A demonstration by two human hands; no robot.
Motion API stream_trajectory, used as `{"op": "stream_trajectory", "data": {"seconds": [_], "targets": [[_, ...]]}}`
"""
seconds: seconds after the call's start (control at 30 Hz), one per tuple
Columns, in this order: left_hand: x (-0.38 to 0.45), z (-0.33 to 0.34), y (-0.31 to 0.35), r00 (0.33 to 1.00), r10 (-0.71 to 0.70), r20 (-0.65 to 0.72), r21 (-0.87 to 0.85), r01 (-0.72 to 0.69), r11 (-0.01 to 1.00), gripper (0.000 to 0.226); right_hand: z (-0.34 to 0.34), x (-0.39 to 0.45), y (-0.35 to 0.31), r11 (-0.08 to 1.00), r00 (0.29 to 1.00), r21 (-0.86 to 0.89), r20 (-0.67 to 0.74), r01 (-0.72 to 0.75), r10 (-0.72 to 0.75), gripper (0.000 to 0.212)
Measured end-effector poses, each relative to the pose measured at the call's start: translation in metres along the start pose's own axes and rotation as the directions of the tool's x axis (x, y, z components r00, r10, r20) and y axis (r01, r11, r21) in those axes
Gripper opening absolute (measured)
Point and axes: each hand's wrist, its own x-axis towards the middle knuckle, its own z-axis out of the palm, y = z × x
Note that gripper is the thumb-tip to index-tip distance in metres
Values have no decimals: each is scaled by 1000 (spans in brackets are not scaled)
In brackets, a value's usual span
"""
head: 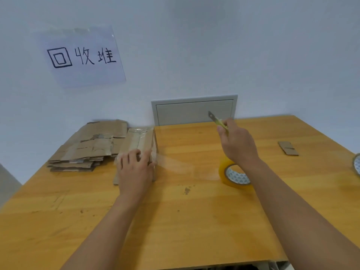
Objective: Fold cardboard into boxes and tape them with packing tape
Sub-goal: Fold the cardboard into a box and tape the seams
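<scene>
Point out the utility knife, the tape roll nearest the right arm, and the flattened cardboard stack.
utility knife (215, 118), head view, on its blade.
tape roll (226, 175), head view, yellow outer side.
flattened cardboard stack (87, 145), head view, top sheet.

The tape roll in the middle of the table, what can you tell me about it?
The tape roll is a ring of yellowish, glossy clear packing tape wound on a core printed white with a blue pattern. It sits tilted on the wooden table, its hole facing the camera, partly hidden behind the right hand's wrist. A stretched, see-through strip runs from it leftward to the cardboard box that the left hand presses. The right hand holds a yellow utility knife above it.
</scene>
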Motion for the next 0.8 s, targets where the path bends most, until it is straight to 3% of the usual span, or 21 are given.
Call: {"op": "stream_trajectory", "data": {"seconds": [0.13,0.33,0.5,0.57,0.7,0.8], "targets": [[2,0,1,1000,5,-1,-10,-5,1000,36,6,-7,8,937,981,-316,64,-152,181,30],[7,3,-7,1000,-9,17,-7,9,1000,40,13,-5,16,971,971,-238,237,25,33,20],[5,5,-9,1000,-4,5,-10,4,1000,37,16,-2,13,972,966,-230,257,54,7,20],[5,5,-9,1000,-2,0,-17,2,1000,36,22,-6,4,988,974,-129,222,80,-49,18],[6,5,-10,1000,18,-8,-26,-18,999,38,28,-10,-25,981,997,177,-17,76,-74,13],[5,5,-12,998,43,-36,-31,-45,999,39,32,-17,-37,996,997,68,-57,58,-54,18]]}}
